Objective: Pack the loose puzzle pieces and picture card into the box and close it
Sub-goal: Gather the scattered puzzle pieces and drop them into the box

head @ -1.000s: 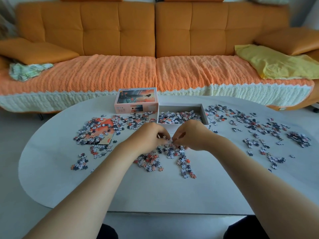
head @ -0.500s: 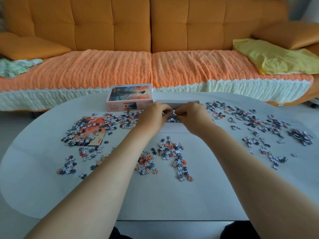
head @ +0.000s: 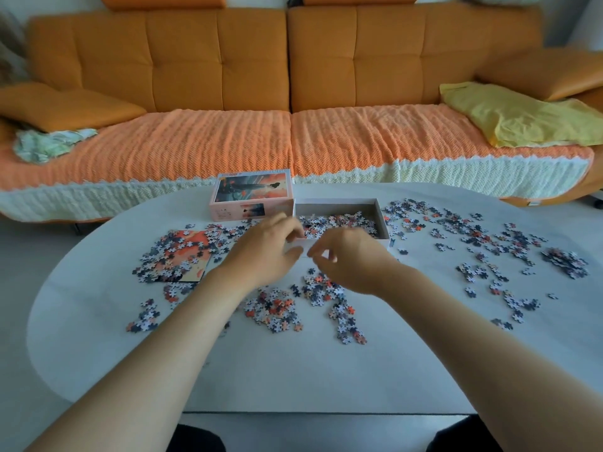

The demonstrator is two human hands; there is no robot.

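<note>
The open grey box tray sits at the table's far middle, partly filled with puzzle pieces. Its lid, printed with an orange sunset picture, lies just left of it. The picture card lies flat at the left, half buried under loose pieces. My left hand and my right hand hover side by side just in front of the tray, fingers relaxed and holding nothing. A loose pile of pieces lies on the table below my hands. More pieces are scattered to the right.
The white oval table stands in front of an orange sofa with a yellow cloth on its right end. A small heap of pieces sits near the table's right edge.
My hands gathered pieces from the pile, carried them to the tray and let them go. They have now drawn back a little toward me, with nothing in them.
</note>
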